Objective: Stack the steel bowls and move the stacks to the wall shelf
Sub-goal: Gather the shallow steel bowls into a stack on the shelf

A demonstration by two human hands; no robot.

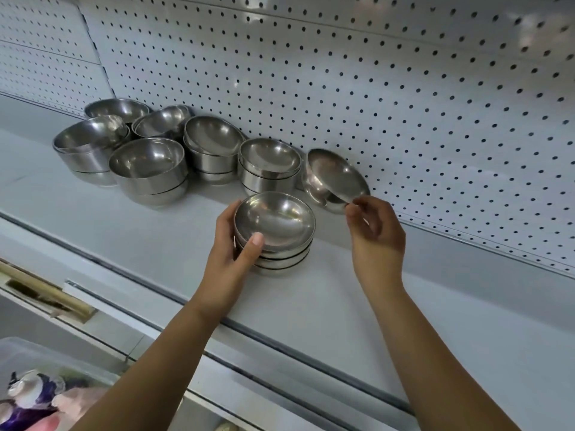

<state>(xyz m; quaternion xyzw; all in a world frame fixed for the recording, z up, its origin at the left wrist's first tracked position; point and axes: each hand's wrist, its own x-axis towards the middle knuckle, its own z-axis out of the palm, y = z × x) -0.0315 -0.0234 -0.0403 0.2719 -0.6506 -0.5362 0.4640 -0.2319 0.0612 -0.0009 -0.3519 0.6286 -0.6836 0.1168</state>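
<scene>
Down in the lower left corner sits a clear plastic bin [46,362]. Up on the white wall shelf [124,231], stacks of shiny round steel bowls [146,163] crowd the upper left, close to the white perforated back panel [404,88]. Centre frame, the left hand [230,259] grips a short stack of shallow steel bowls [275,227] on the shelf, thumb on the near rim. Just right, the right hand [376,241] pinches the rim of a tilted steel bowl [336,178], tipped up beside the panel.
</scene>
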